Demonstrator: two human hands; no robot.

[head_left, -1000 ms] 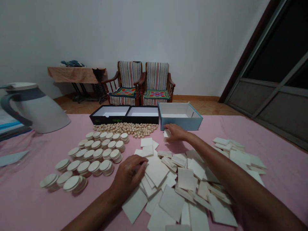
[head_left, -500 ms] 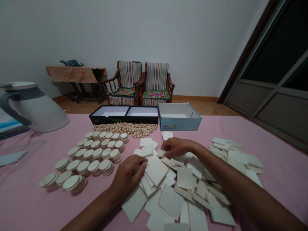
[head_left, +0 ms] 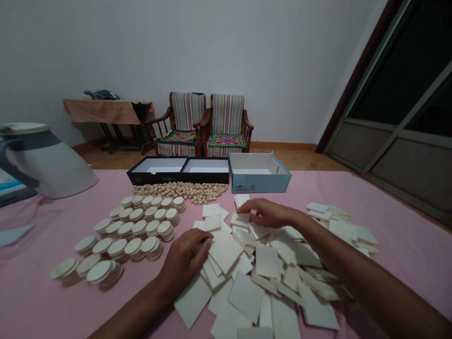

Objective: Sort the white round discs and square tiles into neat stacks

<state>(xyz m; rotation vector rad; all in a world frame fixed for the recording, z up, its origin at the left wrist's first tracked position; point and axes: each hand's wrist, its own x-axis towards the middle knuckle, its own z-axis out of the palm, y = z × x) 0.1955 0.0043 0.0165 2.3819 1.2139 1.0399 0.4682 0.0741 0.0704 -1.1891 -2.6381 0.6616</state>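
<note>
Thin pale wooden square tiles (head_left: 246,297) lie in a loose, overlapping heap in the middle. At the heap's left edge rests my left hand (head_left: 187,254), its fingers curled and thumb tip close to the index finger; whether a tile is between them is hidden. My right hand (head_left: 270,213) reaches over the far side, fingers apart and bent down. Its fingertips are at a small tile stack (head_left: 242,199), and just below them lies another stack of small squares (head_left: 239,219). I see nothing gripped in the right hand.
Stacks of round wooden discs (head_left: 117,247) stand in rows at left. Small wooden beads (head_left: 183,190) lie before a black two-part tray (head_left: 176,178) and a light blue box (head_left: 261,183). More square tiles (head_left: 342,230) lie right. A jug (head_left: 60,162) stands left on the pink cloth (head_left: 399,282).
My right hand has let go of the small square stack and moved slightly away from me, toward the stack behind it. My left hand stays at the heap's edge. The view has shifted slightly.
</note>
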